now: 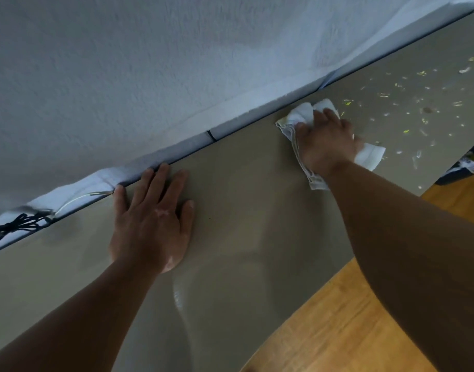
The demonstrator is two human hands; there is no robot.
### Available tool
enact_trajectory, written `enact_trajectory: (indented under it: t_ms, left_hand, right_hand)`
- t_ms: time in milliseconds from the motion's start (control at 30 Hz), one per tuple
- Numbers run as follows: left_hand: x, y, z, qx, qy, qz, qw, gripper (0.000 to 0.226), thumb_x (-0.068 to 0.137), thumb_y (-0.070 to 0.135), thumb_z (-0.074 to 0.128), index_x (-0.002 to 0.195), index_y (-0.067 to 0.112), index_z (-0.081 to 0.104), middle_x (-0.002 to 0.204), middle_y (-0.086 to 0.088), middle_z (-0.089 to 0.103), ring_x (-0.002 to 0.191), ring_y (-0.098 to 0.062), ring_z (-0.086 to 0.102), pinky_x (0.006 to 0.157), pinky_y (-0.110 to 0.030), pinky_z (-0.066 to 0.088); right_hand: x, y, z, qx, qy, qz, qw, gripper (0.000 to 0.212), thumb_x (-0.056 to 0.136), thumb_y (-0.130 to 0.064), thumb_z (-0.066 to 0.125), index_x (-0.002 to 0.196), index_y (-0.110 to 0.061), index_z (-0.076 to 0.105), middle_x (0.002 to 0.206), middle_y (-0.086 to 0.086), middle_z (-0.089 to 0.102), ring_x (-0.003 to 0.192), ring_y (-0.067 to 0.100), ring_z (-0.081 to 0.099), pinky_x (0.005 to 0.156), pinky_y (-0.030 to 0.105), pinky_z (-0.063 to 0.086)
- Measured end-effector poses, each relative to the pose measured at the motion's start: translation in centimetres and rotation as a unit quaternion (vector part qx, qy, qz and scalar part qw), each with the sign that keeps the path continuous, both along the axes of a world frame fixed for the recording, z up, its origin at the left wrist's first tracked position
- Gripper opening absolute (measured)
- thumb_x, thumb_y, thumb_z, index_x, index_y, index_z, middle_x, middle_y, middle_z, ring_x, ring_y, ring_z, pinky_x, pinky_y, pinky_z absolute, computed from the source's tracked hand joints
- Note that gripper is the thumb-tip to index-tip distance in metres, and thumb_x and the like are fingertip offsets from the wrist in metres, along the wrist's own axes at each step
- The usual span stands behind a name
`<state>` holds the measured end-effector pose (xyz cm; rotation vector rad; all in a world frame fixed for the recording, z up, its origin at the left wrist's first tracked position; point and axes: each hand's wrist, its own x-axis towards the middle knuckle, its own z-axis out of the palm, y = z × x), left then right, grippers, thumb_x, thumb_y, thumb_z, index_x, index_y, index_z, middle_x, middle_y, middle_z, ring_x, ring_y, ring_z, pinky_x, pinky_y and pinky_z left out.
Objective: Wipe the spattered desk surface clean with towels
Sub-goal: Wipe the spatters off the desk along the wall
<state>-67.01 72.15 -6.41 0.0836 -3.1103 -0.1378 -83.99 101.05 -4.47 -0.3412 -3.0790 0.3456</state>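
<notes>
A grey-beige desk surface (pixel 243 200) runs diagonally along a white wall. My right hand (pixel 325 140) presses a crumpled white towel (pixel 301 114) flat on the desk near its back edge. To the right of the towel the desk is covered with yellow-green and whitish spatters (pixel 407 108). My left hand (pixel 152 221) lies flat on the desk with fingers spread, its fingertips at the back edge, holding nothing. A faint wet streak (pixel 179 299) shines on the desk below my left hand.
The white wall (pixel 150 76) rises right behind the desk. Black cables (pixel 13 226) and a thin white wire (pixel 77 197) lie in the gap at the back left. Wooden floor (pixel 324 331) shows past the front edge, and a dark object (pixel 464 167) stands at the right.
</notes>
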Motion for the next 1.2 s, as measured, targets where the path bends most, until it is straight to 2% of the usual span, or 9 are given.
enact_trajectory:
  t_ms: [267,367,433,600,733,833,967,1100,1200]
  left_hand:
    - [-0.1,0.1,0.1,0.001,-0.003,0.006,1.000,0.063,0.101,0.053,0.022,0.156,0.026,0.036,0.166,-0.004,0.033,0.155,-0.024,0.028,0.122,-0.061,0.019]
    - [-0.2,0.1,0.1,0.002,-0.007,0.008,1.000,0.064,0.101,0.054,0.021,0.157,0.027,0.036,0.167,-0.004,0.032,0.155,-0.024,0.027,0.122,-0.061,0.018]
    - [-0.3,0.1,0.1,0.003,-0.011,0.011,1.000,0.065,0.100,0.055,0.020,0.158,0.028,0.034,0.167,-0.003,0.031,0.155,-0.023,0.025,0.123,-0.060,0.017]
    - [-0.2,0.1,0.2,0.007,-0.003,0.011,1.000,0.066,0.100,0.056,0.020,0.157,0.028,0.035,0.167,-0.004,0.032,0.154,-0.025,0.027,0.124,-0.059,0.018]
    - [-0.2,0.1,0.2,0.013,-0.001,0.011,1.000,0.066,0.099,0.057,0.021,0.156,0.028,0.037,0.166,-0.003,0.033,0.153,-0.024,0.027,0.124,-0.058,0.019]
    - [-0.2,0.2,0.2,0.016,0.007,0.013,1.000,0.065,0.098,0.056,0.024,0.155,0.028,0.039,0.165,-0.004,0.035,0.152,-0.025,0.029,0.123,-0.059,0.020]
    - [-0.5,0.2,0.4,0.013,-0.003,0.016,1.000,0.066,0.097,0.058,0.021,0.154,0.029,0.038,0.165,-0.003,0.034,0.152,-0.024,0.029,0.122,-0.059,0.021]
    - [-0.4,0.2,0.4,0.004,0.000,0.011,1.000,0.063,0.097,0.055,0.025,0.152,0.028,0.040,0.161,-0.005,0.039,0.147,-0.027,0.035,0.118,-0.061,0.026]
    - [-0.5,0.3,0.5,0.009,-0.005,0.011,1.000,0.063,0.097,0.055,0.024,0.152,0.029,0.039,0.161,-0.005,0.038,0.147,-0.028,0.035,0.119,-0.061,0.026]
  right_hand:
    - [13.2,-5.2,-0.6,0.017,0.032,0.183,0.982,0.061,0.095,-0.060,0.036,0.147,-0.032,0.050,0.158,-0.004,0.046,0.140,0.031,0.042,0.109,0.058,0.033]
    - [13.4,-5.0,-0.6,0.002,0.042,0.248,0.968,0.057,0.093,-0.061,0.042,0.142,-0.035,0.056,0.155,-0.007,0.050,0.137,0.028,0.047,0.109,0.057,0.036]
    - [11.0,-4.3,-0.5,0.009,0.028,0.264,0.964,0.061,0.093,-0.063,0.038,0.145,-0.036,0.054,0.158,-0.007,0.047,0.139,0.026,0.045,0.110,0.055,0.034]
    - [2.2,-2.6,-0.4,0.009,0.011,0.153,0.988,0.060,0.097,-0.060,0.036,0.152,-0.035,0.042,0.164,-0.007,0.036,0.144,0.028,0.037,0.112,0.054,0.030]
    - [-2.2,1.1,0.8,-0.015,-0.001,0.029,0.999,0.056,0.101,-0.054,0.036,0.149,-0.028,0.044,0.156,0.003,0.043,0.138,0.037,0.041,0.111,0.056,0.033]
    - [-2.4,1.7,0.7,-0.008,0.005,-0.016,1.000,0.055,0.102,-0.054,0.033,0.144,-0.023,0.049,0.154,0.004,0.044,0.139,0.037,0.040,0.110,0.055,0.031]
    - [1.5,0.2,-0.1,0.000,0.030,0.008,1.000,0.057,0.100,-0.057,0.034,0.143,-0.024,0.050,0.154,0.003,0.046,0.137,0.037,0.042,0.109,0.057,0.031]
    - [9.0,-1.2,-0.7,0.021,0.034,0.080,0.996,0.060,0.100,-0.061,0.034,0.150,-0.029,0.046,0.161,-0.002,0.040,0.142,0.032,0.038,0.112,0.055,0.032]
    - [15.5,-2.6,-1.0,0.021,0.042,0.111,0.993,0.060,0.099,-0.063,0.035,0.147,-0.031,0.051,0.160,-0.005,0.044,0.142,0.030,0.041,0.111,0.056,0.035]
